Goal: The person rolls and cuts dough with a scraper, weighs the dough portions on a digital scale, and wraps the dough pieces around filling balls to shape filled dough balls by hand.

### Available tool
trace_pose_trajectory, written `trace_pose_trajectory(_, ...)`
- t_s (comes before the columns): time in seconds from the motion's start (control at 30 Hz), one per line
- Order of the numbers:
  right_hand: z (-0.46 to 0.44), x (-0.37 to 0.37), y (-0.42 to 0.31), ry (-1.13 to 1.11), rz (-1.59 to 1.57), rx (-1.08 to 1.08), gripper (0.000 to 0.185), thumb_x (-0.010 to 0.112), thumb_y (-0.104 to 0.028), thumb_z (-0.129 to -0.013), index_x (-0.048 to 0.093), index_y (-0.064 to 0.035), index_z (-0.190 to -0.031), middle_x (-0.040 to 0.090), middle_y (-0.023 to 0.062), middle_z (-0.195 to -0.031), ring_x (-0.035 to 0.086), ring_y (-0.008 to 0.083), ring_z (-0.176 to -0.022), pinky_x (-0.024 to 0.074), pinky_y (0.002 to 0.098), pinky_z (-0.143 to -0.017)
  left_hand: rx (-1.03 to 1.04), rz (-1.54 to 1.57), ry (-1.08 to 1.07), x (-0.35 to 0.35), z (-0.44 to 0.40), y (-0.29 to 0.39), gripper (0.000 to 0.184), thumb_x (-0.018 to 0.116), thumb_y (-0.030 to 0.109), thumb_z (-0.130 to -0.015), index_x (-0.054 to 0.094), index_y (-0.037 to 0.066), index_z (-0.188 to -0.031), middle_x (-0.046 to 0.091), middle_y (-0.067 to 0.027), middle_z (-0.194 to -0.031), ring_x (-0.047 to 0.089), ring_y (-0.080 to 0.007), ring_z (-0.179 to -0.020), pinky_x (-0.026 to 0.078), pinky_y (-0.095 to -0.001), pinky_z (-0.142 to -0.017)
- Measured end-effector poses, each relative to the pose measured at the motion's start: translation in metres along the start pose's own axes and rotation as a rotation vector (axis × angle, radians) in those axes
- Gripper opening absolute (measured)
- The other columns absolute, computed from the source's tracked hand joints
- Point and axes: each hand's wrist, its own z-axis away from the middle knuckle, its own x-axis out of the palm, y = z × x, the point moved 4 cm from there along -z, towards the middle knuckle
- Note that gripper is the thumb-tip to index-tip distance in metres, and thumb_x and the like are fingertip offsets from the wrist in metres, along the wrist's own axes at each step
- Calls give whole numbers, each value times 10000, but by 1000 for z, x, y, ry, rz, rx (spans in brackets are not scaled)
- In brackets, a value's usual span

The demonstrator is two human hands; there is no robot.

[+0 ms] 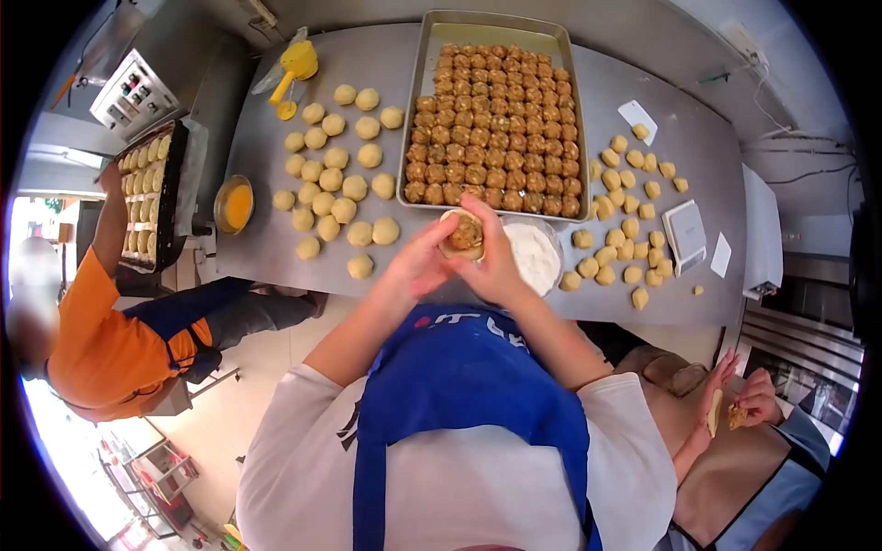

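My left hand (424, 260) and my right hand (493, 262) meet in front of the tray's near edge, cupped around a dough wrapper (448, 246) with a brown filling ball (467, 231) in it. The filling still shows on top, with pale dough round its sides. Just beyond my hands lies a metal tray (582, 209) with rows of brown filling balls (496, 129). A bowl of white flour (533, 257) stands right beside my right hand. Smooth round dough balls (360, 233) are spread on the left of the metal table (266, 138).
Small dough pieces (616, 237), a scale (684, 234) and white cards lie at the right. A yellow scoop (299, 61) and a bowl of orange liquid (236, 206) are at the left. One co-worker (119, 340) handles a baking tray (175, 193); another's hands (717, 404) hold dough and filling.
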Motion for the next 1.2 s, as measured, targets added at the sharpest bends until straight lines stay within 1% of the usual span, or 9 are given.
trace_pose_trajectory(0.1, -5, -19, 8, -281, -122, 189, 426, 620, -171, -767, 570, -53, -1173, 614, 120, -1171, 512, 348, -1184, 345, 432, -1039, -30, -124, -96, 26, 12, -5, 400, 445, 326, -1000, 475, 45, -1282, 554, -95, -1242, 562, -212, -1136, 451, -390, -989)
trace_pose_trajectory(0.17, -15, -21, -2, -139, 155, -297, 476, 593, -250, -771, 558, -54, -1204, 631, 134, -1142, 504, 360, -1188, 344, 458, -1031, 14, -117, -24, 40, 9, -11, 387, 440, 317, -1003, 475, 50, -1282, 556, -80, -1236, 561, -205, -1136, 445, -382, -995)
trace_pose_trajectory(0.3, -12, -17, -35, 283, 132, -346, 406, 636, -266, -737, 614, -79, -1097, 613, 120, -1181, 495, 375, -1175, 347, 487, -1013, 142, 187, -132, 41, -3, -9, 364, 403, 303, -1017, 459, 75, -1295, 524, -72, -1280, 505, -193, -1192, 423, -371, -1007)
trace_pose_trajectory(0.5, -21, -35, -20, -150, 273, -327, 333, 521, -285, -816, 622, -36, -1014, 596, 166, -1206, 489, 352, -1207, 360, 436, -1011, 114, -194, 106, 61, 4, -15, 375, 378, 293, -1022, 427, 76, -1325, 501, -87, -1308, 478, -194, -1220, 370, -401, -1046)
trace_pose_trajectory(0.6, -21, -39, -24, 376, 122, -284, 251, 536, -165, -783, 633, -65, -992, 626, 149, -1126, 524, 327, -1156, 357, 450, -1001, 289, -39, -273, 73, -7, -6, 383, 371, 270, -1024, 395, 73, -1351, 487, -84, -1322, 481, -196, -1219, 379, -406, -1039)
trace_pose_trajectory(0.73, -27, -45, -29, -36, -16, -122, 229, 515, -144, -784, 634, -50, -956, 659, 154, -1029, 601, 333, -1053, 392, 468, -983, 248, -196, -32, 67, 6, 0, 380, 365, 256, -1024, 392, 63, -1351, 486, -83, -1323, 476, -198, -1225, 379, -396, -1038)
trace_pose_trajectory(0.87, -30, -38, -26, 10, 149, -422, 240, 515, -137, -780, 632, -52, -971, 655, 161, -1044, 608, 331, -1047, 415, 450, -959, 214, -83, -124, 69, 1, -10, 383, 360, 257, -1026, 384, 63, -1355, 482, -79, -1326, 474, -197, -1226, 385, -394, -1036)
trace_pose_trajectory(0.97, -27, -30, -24, 307, -117, -261, 258, 519, -151, -796, 624, -51, -1009, 643, 178, -1074, 574, 330, -1106, 386, 472, -979, 283, -19, -184, 74, 2, -7, 391, 340, 276, -1031, 377, 71, -1362, 478, -76, -1327, 474, -197, -1225, 394, -394, -1029)
trace_pose_trajectory(1.2, -25, -32, -46, 8, 290, -315, 237, 497, -135, -822, 652, -72, -990, 674, 108, -1012, 563, 321, -1128, 271, 476, -1044, 244, -165, -41, 83, 15, -6, 417, 336, 294, -1033, 336, 74, -1387, 444, -94, -1343, 413, -214, -1283, 361, -394, -1068)
